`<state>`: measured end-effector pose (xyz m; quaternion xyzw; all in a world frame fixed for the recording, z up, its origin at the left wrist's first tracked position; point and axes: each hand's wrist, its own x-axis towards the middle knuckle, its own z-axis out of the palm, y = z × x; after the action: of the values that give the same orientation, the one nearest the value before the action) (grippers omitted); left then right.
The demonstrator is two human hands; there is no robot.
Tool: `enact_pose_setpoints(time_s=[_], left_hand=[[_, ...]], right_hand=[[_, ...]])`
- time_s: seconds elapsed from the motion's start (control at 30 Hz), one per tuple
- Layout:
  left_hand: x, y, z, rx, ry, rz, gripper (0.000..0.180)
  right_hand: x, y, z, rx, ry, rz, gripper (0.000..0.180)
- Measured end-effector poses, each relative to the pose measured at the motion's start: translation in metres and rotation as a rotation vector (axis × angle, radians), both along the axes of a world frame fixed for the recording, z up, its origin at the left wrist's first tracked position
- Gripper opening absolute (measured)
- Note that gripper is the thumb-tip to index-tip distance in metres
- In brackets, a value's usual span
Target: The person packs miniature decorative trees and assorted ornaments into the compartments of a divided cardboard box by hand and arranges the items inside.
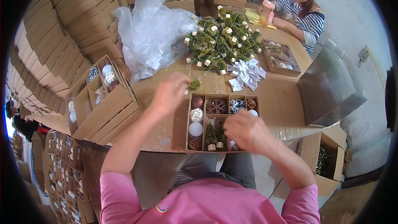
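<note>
Stacked cardboard boxes [62,29] crowd a brown table [282,103]. A small green tree sprig [194,84] is pinched by the left hand [170,93] just above the compartmented ornament box [222,122]; the right hand [246,132], loosely curled and apparently empty, covers its near corner. The sprig could be dropped, or seated ornaments knocked askew

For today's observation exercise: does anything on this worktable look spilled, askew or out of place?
Nothing is clearly damaged. The small green trees lie in a loose jumbled heap, and white paper tags are scattered beside them, unlike the neatly filled divided box under the right hand.
</note>
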<state>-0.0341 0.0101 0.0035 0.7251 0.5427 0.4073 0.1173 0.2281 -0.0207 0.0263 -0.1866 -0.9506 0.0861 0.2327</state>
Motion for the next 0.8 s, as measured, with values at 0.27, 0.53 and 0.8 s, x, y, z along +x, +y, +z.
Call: enact_pose_setpoints(time_s=[0.27, 0.53, 0.8], left_hand=[[-0.031, 0.04, -0.038, -0.24, -0.021, -0.109, 0.036], [-0.029, 0.04, -0.044, -0.117, 0.213, -0.246, 0.048], [-0.015, 0.034, -0.034, -0.061, 0.123, -0.081, 0.049]], right_hand=[[-0.079, 0.106, -0.017, -0.2, -0.048, -0.263, 0.023], [-0.1, 0.129, -0.04, -0.188, -0.173, -0.242, 0.034], [-0.097, 0.125, -0.018, -0.385, 0.125, -0.181, 0.033]])
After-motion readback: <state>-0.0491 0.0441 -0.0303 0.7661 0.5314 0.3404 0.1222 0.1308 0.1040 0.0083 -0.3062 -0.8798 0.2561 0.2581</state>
